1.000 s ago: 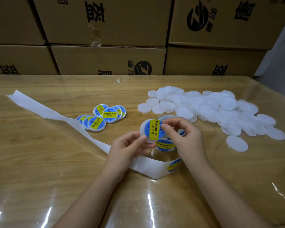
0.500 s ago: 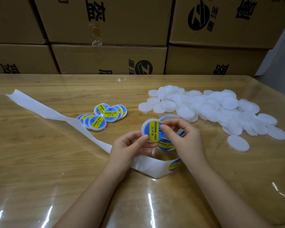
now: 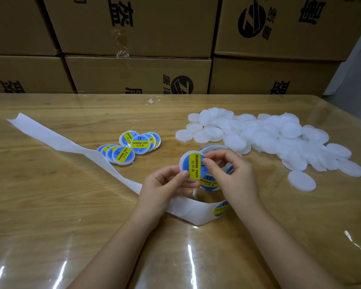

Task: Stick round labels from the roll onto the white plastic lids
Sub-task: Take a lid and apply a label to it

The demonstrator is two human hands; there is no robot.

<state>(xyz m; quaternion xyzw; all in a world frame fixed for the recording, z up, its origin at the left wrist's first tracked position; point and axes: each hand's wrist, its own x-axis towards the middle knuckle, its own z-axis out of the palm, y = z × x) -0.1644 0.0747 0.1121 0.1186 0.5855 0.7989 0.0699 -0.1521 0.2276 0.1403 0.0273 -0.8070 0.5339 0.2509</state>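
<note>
Cardboard boxes back my wooden table; blank white lids heap at far right. The label could crease or land off-centre if my right hand presses unevenly. My left hand pinches the lid at its near-left edge, above the roll; right fingertips seem to pinch the label's right rim.

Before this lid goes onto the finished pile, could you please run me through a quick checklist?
1. Left hand grips lid: ok.
2. Right hand pinches lid, thumb on label: ok.
3. Label flat, no bubbles: cannot tell.
4. Free table beside labelled lids: ok.
5. Next label waiting on backing strip: ok.
6. Blank lids in stock: ok.
</note>
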